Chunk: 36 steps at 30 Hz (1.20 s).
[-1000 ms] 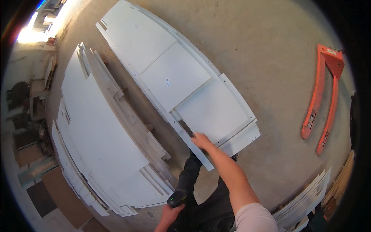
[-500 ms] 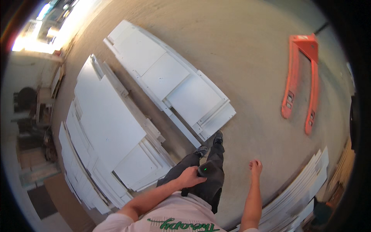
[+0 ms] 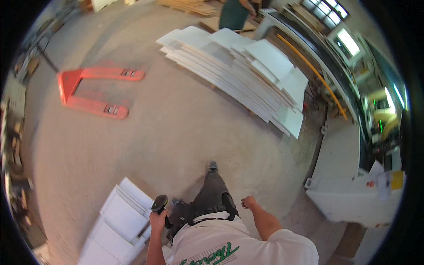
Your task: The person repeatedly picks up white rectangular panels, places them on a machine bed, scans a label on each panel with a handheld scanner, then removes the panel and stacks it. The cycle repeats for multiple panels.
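Observation:
My left hand point(image 3: 157, 219) is wrapped around the grip of a black handheld barcode scanner point(image 3: 159, 202), held upright beside my left thigh. Below and left of it lies a stack of white panels point(image 3: 115, 223), which neither hand touches. My right hand point(image 3: 248, 202) hangs out from my right hip over the floor, its fingers loosely curled with nothing visible in them. One dark shoe point(image 3: 212, 166) is stretched forward on the concrete; the other leg is partly behind the scanner.
A red pallet jack point(image 3: 95, 99) stands at the far left. Ahead is a wide stack of white boards point(image 3: 247, 66), with a person point(image 3: 234, 15) behind it. On the right runs a long machine with a yellow bar point(image 3: 316, 79) and a white housing point(image 3: 353, 198).
My body has turned to the right, so the pallet jack now shows on the left and the boards lie ahead. The scanner has moved from before my legs to my left side.

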{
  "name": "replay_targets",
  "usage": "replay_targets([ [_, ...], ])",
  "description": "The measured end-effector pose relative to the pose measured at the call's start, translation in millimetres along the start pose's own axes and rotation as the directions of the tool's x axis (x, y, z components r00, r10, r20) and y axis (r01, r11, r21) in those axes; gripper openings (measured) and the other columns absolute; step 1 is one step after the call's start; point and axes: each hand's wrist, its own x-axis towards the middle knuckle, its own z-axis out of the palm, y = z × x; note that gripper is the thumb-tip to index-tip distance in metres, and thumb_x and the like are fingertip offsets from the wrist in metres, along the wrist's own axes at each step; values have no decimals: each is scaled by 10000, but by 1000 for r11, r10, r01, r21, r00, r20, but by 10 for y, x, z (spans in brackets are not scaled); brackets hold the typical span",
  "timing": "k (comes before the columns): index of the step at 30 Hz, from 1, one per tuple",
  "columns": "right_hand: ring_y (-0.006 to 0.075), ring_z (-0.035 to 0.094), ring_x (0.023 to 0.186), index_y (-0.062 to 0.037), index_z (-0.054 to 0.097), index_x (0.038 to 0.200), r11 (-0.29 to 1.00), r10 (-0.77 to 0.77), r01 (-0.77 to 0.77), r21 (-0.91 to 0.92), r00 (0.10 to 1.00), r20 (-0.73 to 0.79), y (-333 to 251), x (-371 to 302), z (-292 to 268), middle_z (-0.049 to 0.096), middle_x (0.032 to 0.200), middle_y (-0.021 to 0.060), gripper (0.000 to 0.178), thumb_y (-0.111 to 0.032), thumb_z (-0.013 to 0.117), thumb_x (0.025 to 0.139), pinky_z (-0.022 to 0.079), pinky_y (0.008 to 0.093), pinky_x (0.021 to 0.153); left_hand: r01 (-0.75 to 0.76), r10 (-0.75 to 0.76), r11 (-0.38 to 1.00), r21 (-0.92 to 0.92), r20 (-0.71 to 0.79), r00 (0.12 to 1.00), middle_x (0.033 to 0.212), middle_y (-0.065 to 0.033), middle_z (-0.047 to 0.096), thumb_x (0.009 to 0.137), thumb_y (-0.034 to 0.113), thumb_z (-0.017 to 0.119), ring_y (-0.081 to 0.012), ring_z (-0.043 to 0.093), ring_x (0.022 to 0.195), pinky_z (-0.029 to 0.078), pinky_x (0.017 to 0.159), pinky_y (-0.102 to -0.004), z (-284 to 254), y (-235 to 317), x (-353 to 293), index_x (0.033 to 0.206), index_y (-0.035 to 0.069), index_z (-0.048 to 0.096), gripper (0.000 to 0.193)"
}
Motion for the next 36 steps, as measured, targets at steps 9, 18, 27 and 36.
replay_targets([
  [9, 389, 693, 940, -58, 731, 898, 927, -375, 360, -105, 900, -222, 68, 1054, -767, 718, 975, 201, 233, -226, 589, 820, 557, 471, 847, -456, 413, 847, 272, 204, 888, 653, -68, 617, 805, 300, 753, -144, 559, 653, 482, 617, -373, 2238, 2460, 1159, 828, -64, 677, 372],
  [18, 223, 707, 797, -51, 619, 1104, 586, -38, 285, 758, 945, -326, -313, 1183, -3130, 730, 991, 122, 229, -220, 573, 957, 565, 362, 669, -549, 254, 758, 352, 616, 746, 759, -134, 701, 806, 319, 770, -229, 684, 730, 532, 697, -387, 4990, 4236, 1167, 921, -7, 722, 349],
  [27, 235, 696, 824, -62, 624, 1124, 429, 206, 74, 900, 962, -177, -1017, 1547, -3288, 726, 975, 118, 230, -216, 556, 967, 561, 357, 701, -601, 48, 719, 349, 837, 545, 870, -134, 716, 822, 279, 775, -176, 647, 821, 527, 791, -367, 6856, 5335, 2324, 1053, 2, 704, 367],
  [36, 393, 690, 971, 17, 694, 1036, 949, 75, 26, 316, 950, -304, -2411, 1816, -3829, 723, 970, 223, 252, -194, 628, 915, 531, 438, 839, -518, -30, 752, 409, 805, 592, 846, -75, 722, 786, 254, 831, -124, 627, 800, 522, 742, -342, 8346, 7161, 3800, 990, -5, 725, 346],
])
